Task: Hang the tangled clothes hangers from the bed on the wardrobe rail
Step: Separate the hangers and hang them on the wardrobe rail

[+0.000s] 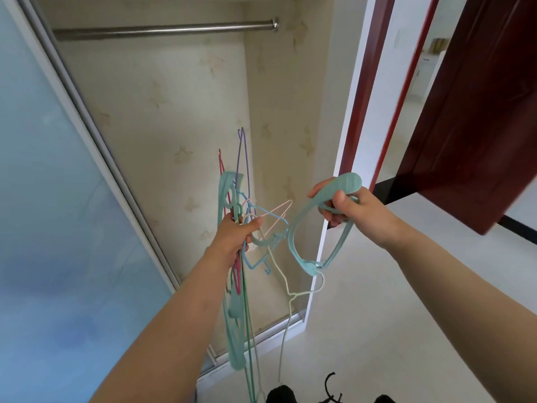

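**Untangling step: one teal hanger being pulled off the bunch, nothing on the rail yet**

Standing at the open wardrobe. Left hand is gripping the bunch of tangled hangers, fingers curled tight round the cluster of necks and hooks. Thin wire ones in purple, red, pink, blue, green and white are fanning out above and below the fingers; a broad teal one is hanging down below the fist.

Right hand is grasping the wide teal hanger near one shoulder end, thumb over the top, fingers wrapped under. Its body is looping down and inward from those fingers toward the bunch, so it is being drawn to the side, away from the left fist. A white wire hanger is dangling just below it; looks snagged at its lower end, but I can't tell for sure.

Wardrobe rail is well above both hands, bare along the part showing.

My read: separation is still in progress, hanging hasn't started. Next move needs the teal one worked free of the white wire, then regripped so the hook is pointing up, lifted, and dropped over the rail. Risk: a yank drags the neighbours out of the left fist.
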`<action>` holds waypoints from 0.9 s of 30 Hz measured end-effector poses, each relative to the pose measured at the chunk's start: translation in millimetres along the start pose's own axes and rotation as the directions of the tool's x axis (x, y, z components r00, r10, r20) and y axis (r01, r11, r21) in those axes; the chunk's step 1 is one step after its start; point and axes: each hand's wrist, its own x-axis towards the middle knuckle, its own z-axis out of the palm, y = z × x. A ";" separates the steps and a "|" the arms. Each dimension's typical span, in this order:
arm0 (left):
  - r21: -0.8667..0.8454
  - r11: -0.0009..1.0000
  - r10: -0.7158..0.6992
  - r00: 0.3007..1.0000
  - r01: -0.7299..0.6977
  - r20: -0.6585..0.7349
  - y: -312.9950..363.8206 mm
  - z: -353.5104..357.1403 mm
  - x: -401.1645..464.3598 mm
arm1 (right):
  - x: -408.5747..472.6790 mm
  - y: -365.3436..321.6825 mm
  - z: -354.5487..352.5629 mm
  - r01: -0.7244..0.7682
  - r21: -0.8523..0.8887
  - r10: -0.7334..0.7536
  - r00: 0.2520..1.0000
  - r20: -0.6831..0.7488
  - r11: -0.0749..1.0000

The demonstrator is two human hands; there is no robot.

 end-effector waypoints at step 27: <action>-0.241 0.970 -0.091 0.963 0.029 -0.253 25.1 8.0 83.8 | 22.6 74.9 4.1 -0.088 -0.990 0.235 0.970 -0.061 0.108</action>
